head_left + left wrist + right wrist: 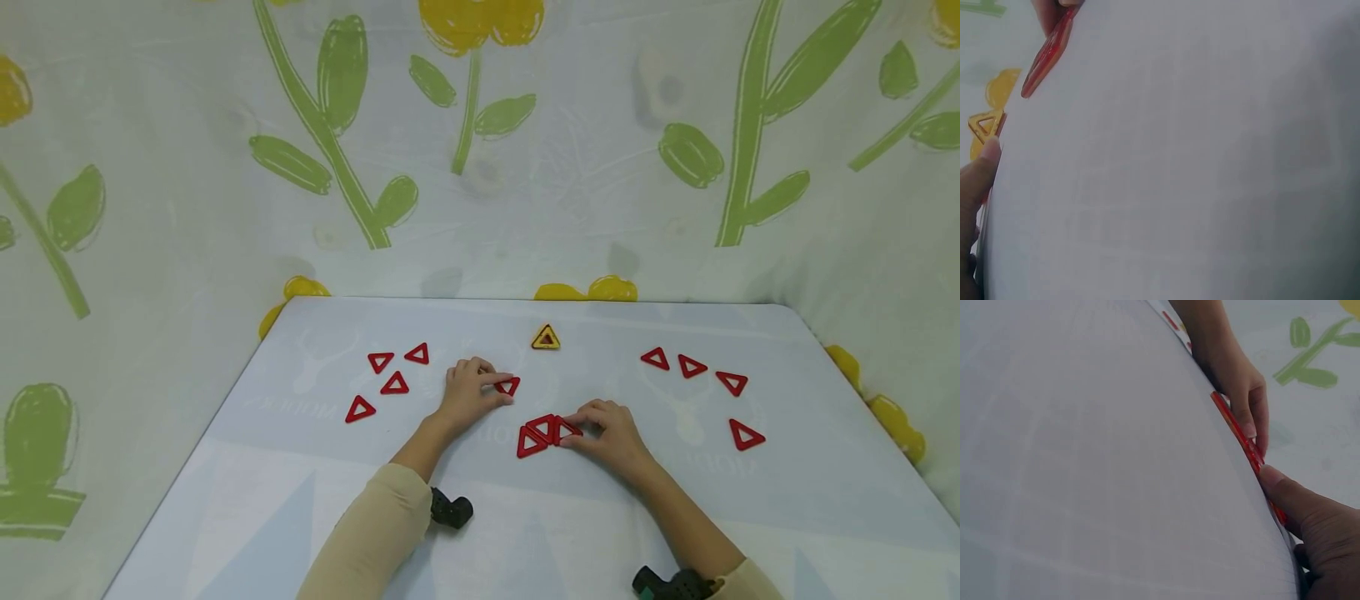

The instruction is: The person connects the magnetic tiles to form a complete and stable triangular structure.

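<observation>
My left hand [468, 393] pinches a small red triangle frame [515, 385] between thumb and fingers, at the middle of the table. To the right and nearer, my right hand [613, 433] has its thumb and fingers on opposite sides of another red triangle frame [558, 431]. That piece lies against two more red triangles, an upper one [551, 421] and a lower-left one [522, 444], forming a joined row. Beyond both hands sits a yellow triangle [538, 342] with a dark red centre. In the left wrist view, the left thumb appears at the left edge.
Several loose red triangles [368, 411] lie on the left of the white table [480, 550], and several more [738, 438] on the right. Black wrist devices [454, 511] are on both forearms. A flower-patterned cloth [562, 208] hangs behind the table's far edge.
</observation>
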### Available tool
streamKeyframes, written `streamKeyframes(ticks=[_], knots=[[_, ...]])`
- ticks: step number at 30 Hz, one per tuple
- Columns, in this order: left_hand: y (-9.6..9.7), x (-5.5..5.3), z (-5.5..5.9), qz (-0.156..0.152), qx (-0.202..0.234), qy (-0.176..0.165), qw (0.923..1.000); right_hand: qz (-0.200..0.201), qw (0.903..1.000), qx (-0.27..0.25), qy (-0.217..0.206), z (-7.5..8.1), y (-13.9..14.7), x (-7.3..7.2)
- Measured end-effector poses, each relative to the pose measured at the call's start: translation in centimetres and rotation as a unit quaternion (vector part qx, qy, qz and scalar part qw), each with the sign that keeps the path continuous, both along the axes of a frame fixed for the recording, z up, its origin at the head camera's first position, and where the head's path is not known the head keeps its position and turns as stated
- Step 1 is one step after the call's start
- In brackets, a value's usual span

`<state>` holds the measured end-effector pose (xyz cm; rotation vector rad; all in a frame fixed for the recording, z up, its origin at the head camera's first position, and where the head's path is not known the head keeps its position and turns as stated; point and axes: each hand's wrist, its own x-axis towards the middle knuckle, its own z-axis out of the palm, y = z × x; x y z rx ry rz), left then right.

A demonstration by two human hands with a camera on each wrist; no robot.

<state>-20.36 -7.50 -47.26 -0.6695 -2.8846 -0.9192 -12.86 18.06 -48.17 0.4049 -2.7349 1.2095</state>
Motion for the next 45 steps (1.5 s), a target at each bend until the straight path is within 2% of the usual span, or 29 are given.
streamKeyframes(ticks=[5, 8, 16, 19, 25, 34, 45], knots=[[0.1, 0.2, 0.0, -0.005, -0.006, 0.005, 1.0000, -0.003, 1.0000, 0.002, -0.002, -0.2, 0.1, 0.0], [0.1, 0.4, 0.0, 0.005, 0.004, 0.015, 0.9999, -0.004, 1.0000, 0.005, 0.003, -0.4, 0.2, -0.1], [0.1, 1.0, -0.1, 0.083, 0.017, 0.047, 0.9953, 0.006, 0.9998, -0.001, 0.020, -0.4, 0.2, -0.1], [0.1, 1.1, -0.2, 0.090, 0.023, 0.051, 0.9944, 0.004, 0.9999, 0.002, 0.014, -0.2, 0.1, -0.1], [0.1, 0.8, -0.4, 0.068, 0.018, 0.047, 0.9964, 0.000, 0.9999, 0.008, 0.007, -0.1, 0.1, -0.1], [0.1, 0.7, -0.1, 0.024, 0.014, 0.029, 0.9992, -0.001, 0.9998, 0.014, 0.015, -0.2, 0.0, -0.1], [0.7, 0.5, -0.1, -0.017, 0.008, 0.012, 0.9998, 0.003, 0.9996, 0.016, 0.022, -0.1, 0.0, -0.1]])
